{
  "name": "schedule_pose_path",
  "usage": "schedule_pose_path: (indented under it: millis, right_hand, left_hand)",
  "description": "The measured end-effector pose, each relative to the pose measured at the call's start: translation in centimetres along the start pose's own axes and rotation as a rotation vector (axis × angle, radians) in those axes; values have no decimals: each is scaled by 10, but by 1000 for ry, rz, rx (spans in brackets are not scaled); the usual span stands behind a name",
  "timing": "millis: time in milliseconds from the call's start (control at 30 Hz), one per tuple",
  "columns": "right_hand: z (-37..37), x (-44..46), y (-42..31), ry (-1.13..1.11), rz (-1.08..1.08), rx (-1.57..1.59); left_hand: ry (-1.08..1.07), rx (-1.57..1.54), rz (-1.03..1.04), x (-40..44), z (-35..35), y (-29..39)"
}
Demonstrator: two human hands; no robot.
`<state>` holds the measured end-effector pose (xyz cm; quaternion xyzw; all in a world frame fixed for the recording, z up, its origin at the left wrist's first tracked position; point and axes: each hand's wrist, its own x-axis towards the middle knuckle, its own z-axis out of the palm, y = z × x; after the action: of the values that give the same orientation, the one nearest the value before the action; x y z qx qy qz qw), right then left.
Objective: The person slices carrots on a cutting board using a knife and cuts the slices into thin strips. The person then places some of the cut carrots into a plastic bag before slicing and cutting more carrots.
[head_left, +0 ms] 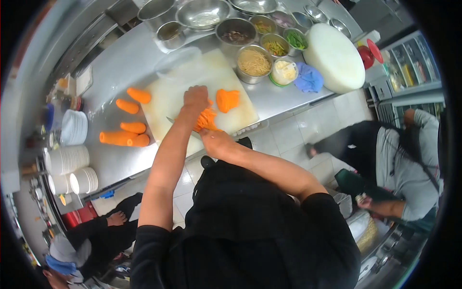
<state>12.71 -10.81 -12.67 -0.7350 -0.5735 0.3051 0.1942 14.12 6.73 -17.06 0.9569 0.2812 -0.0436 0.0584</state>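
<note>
Our left hand (196,98) bends over the orange shreds (206,119), its grip we cannot tell, and our right hand (216,143) is closed, it seems on the knife (170,119), whose handle is hidden. On the steel counter (111,77), the white board (166,96) carries the shreds near its close edge, so we should tuck our left fingertips back and guide the blade low and slowly. Bare board gives room toward the clear bowl (180,62), but the orange slices (227,100) limit us on the right.

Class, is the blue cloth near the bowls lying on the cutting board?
No, the blue cloth lies on the metal counter, beside the large white round block.
</note>
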Motion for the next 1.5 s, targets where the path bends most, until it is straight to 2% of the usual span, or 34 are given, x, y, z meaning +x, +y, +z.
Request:
schedule_pose_path:
  millis: [67,100,167,233,267,333,400,467,567,700,767,1167,1500]
  right_hand:
    - [4,1,4,-27,17,9]
    - [1,1,7,-21,22,17]
    - [-4,3,11,-70,43,43]
    - [-13,6,14,-85,116,64]
    - [-15,7,16,-109,191,75]
    - [-15,10,18,-92,186,78]
    - [-17,13,13,-88,184,26]
    - [-13,8,10,-78,87,5]
    - [-15,3,-3,-35,17,-59]
    - [-14,2,-8,-70,16,-148]
    - [-20,-4,-13,-83,18,-174]
    - [-18,-5,-23,-95,47,-161]
    - [-13,-2,-33,-112,64,-139]
  left_hand:
    - [-167,-321,-15,-2,-22,-10]
    - [-173,-314,-8,-7,-28,-16]
    - [133,-669,-9,-35,-38,-31]
    - [328,-716,-110,-75,-45,-44]
    - [329,-715,-125,-96,-39,-51]
    - [380,-709,-165,-133,-11,-66]
    - [510,-576,14,-153,22,-73]
    - [497,-558,-18,-167,36,-71]
    - [421,-653,-14,-173,36,-68]
    - [558,-664,-121,-165,31,-74]
    - [465,-598,-23,-158,36,-80]
    - [556,-490,-74,-158,41,-69]
    - [577,-533,-86,-161,46,-70]
